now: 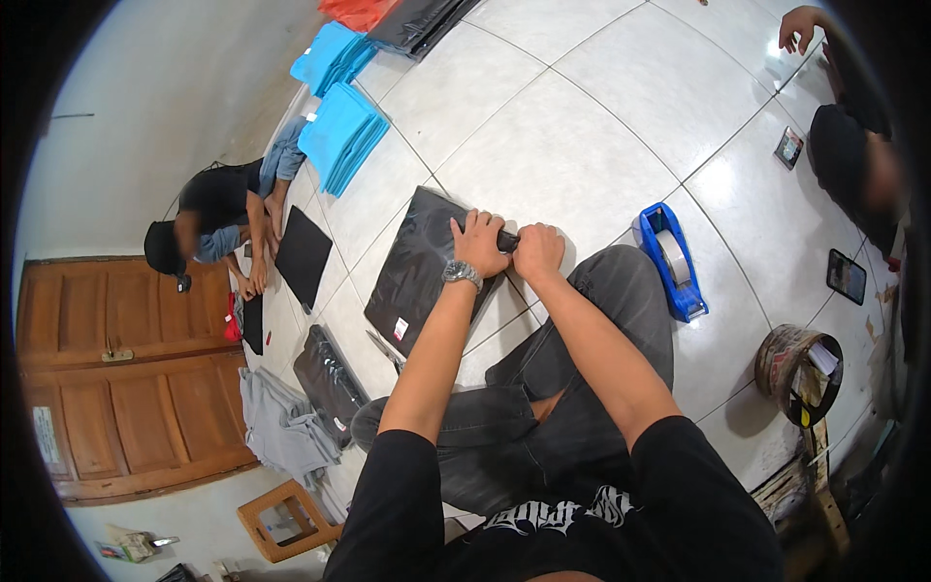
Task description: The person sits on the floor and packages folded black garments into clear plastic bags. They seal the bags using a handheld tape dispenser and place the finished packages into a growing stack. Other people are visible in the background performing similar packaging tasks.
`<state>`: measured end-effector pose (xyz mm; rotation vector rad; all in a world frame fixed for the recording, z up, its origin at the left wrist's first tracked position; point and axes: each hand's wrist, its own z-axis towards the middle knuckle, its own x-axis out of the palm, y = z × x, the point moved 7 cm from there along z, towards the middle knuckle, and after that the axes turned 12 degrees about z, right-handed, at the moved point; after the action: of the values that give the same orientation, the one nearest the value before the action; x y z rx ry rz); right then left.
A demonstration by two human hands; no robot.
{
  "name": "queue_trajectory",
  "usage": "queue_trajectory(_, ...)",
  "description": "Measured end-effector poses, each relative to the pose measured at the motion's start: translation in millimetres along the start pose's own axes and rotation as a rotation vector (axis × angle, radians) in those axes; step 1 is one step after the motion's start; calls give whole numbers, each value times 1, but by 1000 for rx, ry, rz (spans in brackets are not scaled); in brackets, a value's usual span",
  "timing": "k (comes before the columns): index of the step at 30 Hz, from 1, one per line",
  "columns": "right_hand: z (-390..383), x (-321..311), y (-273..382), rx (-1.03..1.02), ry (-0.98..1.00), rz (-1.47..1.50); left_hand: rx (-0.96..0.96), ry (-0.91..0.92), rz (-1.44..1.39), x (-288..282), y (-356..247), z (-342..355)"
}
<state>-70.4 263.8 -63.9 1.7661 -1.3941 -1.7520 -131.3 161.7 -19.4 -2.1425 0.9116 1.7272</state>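
A plastic-wrapped black package [412,260], long axis running near to far, lies left of the curled right hand [539,253], grip unclear; the nearer left hand [476,244] spreads over the package's right side.

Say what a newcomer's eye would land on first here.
Probably the bright blue plastic tape dispenser on the white tiles, right of the person's knee. Next come the folded turquoise fabric-like stacks toward the upper left. Then, near centre, the left hand on a flat, glossy black package, the right hand at its edge.
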Motion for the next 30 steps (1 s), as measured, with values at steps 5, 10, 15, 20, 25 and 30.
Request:
queue_trajectory(5,10,0,-5,67,3,167,-30,-28,48,-1,6,14)
queue_trajectory(10,0,-24,2,95,-191,306,-39,-54,9,1,6,17)
queue_trajectory(15,1,-23,9,60,-91,350,37,-179,-64,-1,3,16)
queue_trajectory(20,14,-18,-13,205,-130,263,57,-348,-144,-26,-11,11)
queue_trajectory(25,-2,-26,10,-63,-191,331,68,-334,-211,-18,-3,5)
queue_trajectory(30,7,-13,-2,97,-93,222,91,-310,-166,-9,-4,5)
